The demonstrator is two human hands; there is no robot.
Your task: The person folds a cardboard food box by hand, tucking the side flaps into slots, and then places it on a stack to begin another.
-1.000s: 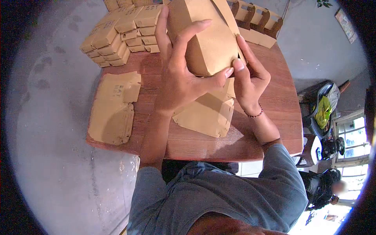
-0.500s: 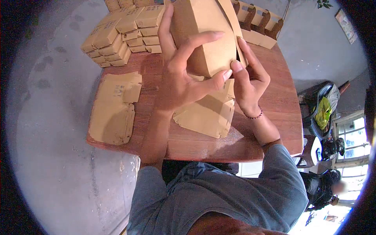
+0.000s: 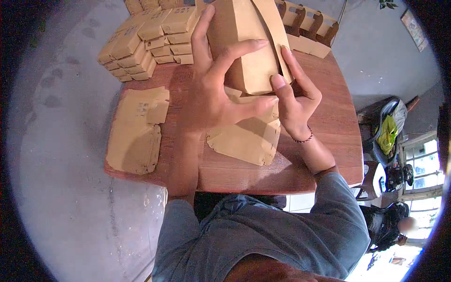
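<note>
A brown cardboard box [image 3: 253, 63], folded into shape, is held up over the table between both my hands. My left hand [image 3: 211, 94] spans its left side, fingers stretched along the cardboard and thumb standing off below the bottom edge. At the box's right side, my right hand [image 3: 298, 101] grips a long narrow flap between thumb and fingers. A dark gap shows between that flap and the box's side. Below my hands lies a flat, unfolded cardboard blank [image 3: 246, 141], partly hidden by my left hand. Another flat blank [image 3: 134, 136] with printed lettering rests at the table's left edge.
Folded boxes [image 3: 162, 26] are stacked at the table's far left. Cardboard holders with cut-outs [image 3: 307, 44] stand at the far right of the wooden table [image 3: 324, 127]. A grey wall is on the left. Chairs [image 3: 373, 181] and a person [image 3: 385, 225] are at right.
The box has shifted slightly left and down, and its flap stands a little further from the side. My left thumb has come off the box's lower edge.
</note>
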